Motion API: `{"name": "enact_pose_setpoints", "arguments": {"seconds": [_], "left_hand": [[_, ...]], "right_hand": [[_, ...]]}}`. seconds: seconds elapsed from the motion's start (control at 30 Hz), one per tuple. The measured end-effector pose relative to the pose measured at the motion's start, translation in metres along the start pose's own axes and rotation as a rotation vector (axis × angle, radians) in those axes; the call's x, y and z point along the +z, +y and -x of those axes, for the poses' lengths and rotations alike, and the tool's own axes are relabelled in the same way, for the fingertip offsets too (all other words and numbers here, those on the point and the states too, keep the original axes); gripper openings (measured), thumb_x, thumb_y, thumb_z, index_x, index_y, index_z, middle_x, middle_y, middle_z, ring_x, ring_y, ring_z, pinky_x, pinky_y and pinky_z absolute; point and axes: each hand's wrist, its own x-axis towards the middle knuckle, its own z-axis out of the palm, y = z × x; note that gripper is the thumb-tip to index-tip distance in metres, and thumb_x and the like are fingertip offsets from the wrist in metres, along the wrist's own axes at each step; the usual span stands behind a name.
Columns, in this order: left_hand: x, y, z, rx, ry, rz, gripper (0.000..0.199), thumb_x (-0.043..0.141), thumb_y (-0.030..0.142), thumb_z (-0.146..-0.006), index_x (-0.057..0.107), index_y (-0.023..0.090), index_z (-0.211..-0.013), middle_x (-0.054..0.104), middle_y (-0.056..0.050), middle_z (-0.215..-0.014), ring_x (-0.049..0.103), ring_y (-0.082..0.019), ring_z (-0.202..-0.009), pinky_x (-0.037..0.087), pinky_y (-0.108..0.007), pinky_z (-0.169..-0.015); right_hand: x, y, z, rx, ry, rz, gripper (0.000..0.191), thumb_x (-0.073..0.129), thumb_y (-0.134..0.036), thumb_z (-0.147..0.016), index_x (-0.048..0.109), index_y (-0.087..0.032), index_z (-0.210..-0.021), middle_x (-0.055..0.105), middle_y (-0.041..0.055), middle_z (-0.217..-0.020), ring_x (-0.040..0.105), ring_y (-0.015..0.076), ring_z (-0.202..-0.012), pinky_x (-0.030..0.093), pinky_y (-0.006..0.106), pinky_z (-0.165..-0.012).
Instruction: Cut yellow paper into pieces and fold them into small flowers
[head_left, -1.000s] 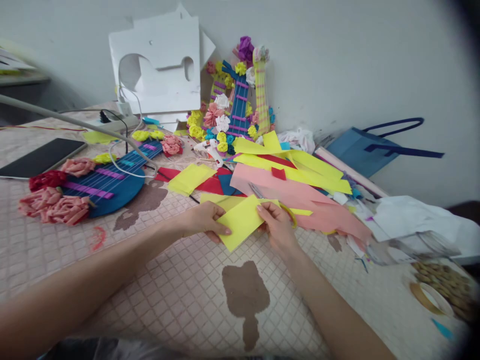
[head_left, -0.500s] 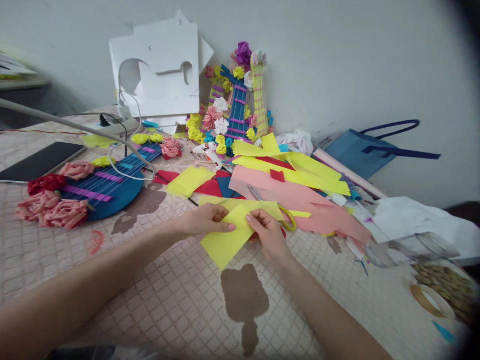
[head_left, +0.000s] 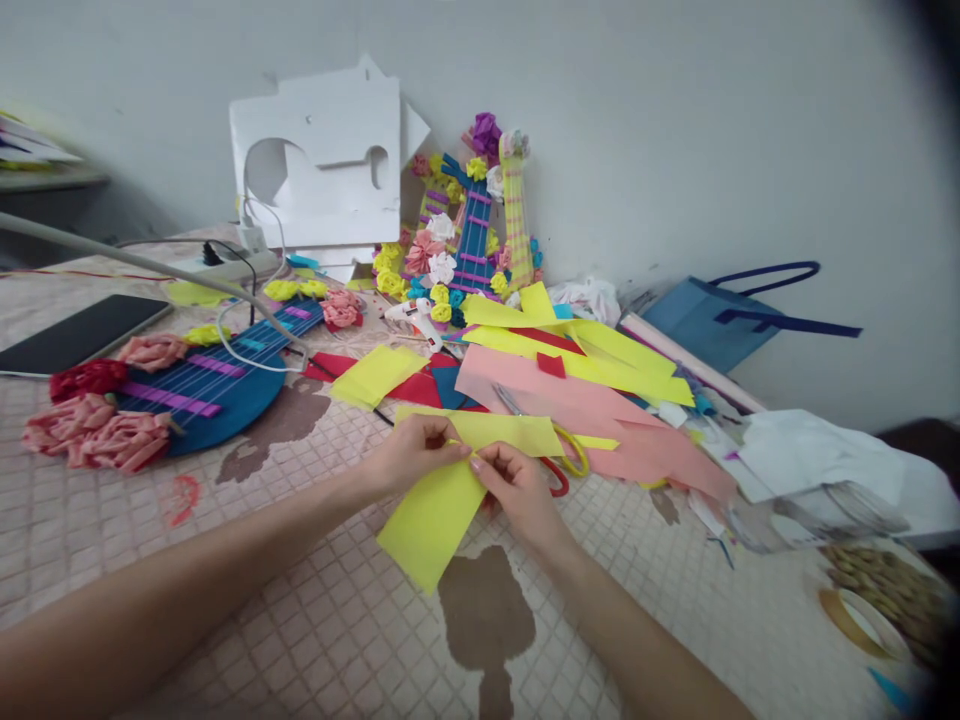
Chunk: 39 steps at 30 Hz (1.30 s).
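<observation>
While a yellow sheet (head_left: 431, 535) is held over the near middle of the table (head_left: 360, 610), its far end is worked, in the head view, by both hands. It is pinched between thumb and forefinger of the left hand (head_left: 412, 455) and, just to the right, of the right hand (head_left: 519, 492); other fingers are curled. The step in hand is judged to be folding or twisting that end; which, cannot be told. A firm pinch seems called for next, with the near end left loose. Beyond, part of the scissors (head_left: 507, 400) is covered by a yellow strip (head_left: 517, 434).
</observation>
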Motion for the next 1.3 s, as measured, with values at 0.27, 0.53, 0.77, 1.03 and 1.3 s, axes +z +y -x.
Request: {"name": "enact_pose_setpoints", "arguments": {"seconds": [0.27, 0.53, 0.77, 1.03, 1.3], "left_hand": [[-0.004, 0.002, -0.001, -0.074, -0.011, 0.016, 0.037, 0.066, 0.049, -0.07, 0.059, 0.013, -0.074, 0.057, 0.0, -0.06, 0.053, -0.011, -0.053, 0.038, -0.02, -0.046], [-0.005, 0.007, 0.0, -0.197, -0.042, 0.184, 0.035, 0.073, 0.045, -0.065, 0.062, 0.012, -0.072, 0.063, -0.002, -0.065, 0.054, -0.011, -0.054, 0.039, -0.02, -0.047], [-0.009, 0.004, 0.0, -0.203, -0.045, 0.153, 0.033, 0.074, 0.043, -0.065, 0.064, 0.011, -0.068, 0.058, 0.0, -0.06, 0.047, -0.007, -0.051, 0.031, -0.019, -0.046], [-0.009, 0.004, 0.0, -0.192, 0.005, 0.142, 0.04, 0.07, 0.05, -0.066, 0.057, 0.013, -0.061, 0.049, 0.003, -0.052, 0.041, -0.007, -0.047, 0.029, -0.019, -0.044], [-0.014, 0.004, 0.003, -0.321, -0.167, 0.036, 0.036, 0.076, 0.045, -0.061, 0.062, 0.013, -0.071, 0.067, -0.005, -0.07, 0.059, -0.015, -0.056, 0.038, -0.021, -0.046]], "right_hand": [[-0.005, -0.001, -0.001, 0.014, -0.004, 0.016, 0.03, 0.064, -0.048, -0.077, 0.059, -0.019, -0.072, 0.053, -0.0049, -0.047, 0.047, 0.0088, -0.04, 0.039, 0.02, -0.039], [-0.005, -0.001, 0.0, -0.002, -0.031, 0.05, 0.031, 0.062, -0.049, -0.078, 0.058, -0.019, -0.071, 0.053, -0.0049, -0.047, 0.047, 0.0093, -0.04, 0.04, 0.02, -0.04], [-0.008, -0.004, -0.001, -0.023, -0.034, 0.078, 0.03, 0.062, -0.049, -0.078, 0.059, -0.019, -0.072, 0.055, -0.0031, -0.058, 0.048, 0.0099, -0.048, 0.039, 0.022, -0.045], [-0.014, -0.001, -0.004, -0.045, -0.019, 0.084, 0.03, 0.062, -0.049, -0.078, 0.06, -0.02, -0.071, 0.055, -0.0037, -0.055, 0.047, 0.0101, -0.047, 0.038, 0.023, -0.046], [-0.021, 0.0, -0.007, -0.049, 0.024, 0.085, 0.03, 0.062, -0.05, -0.078, 0.06, -0.02, -0.076, 0.057, -0.0035, -0.052, 0.051, 0.0106, -0.045, 0.042, 0.022, -0.045]]}}
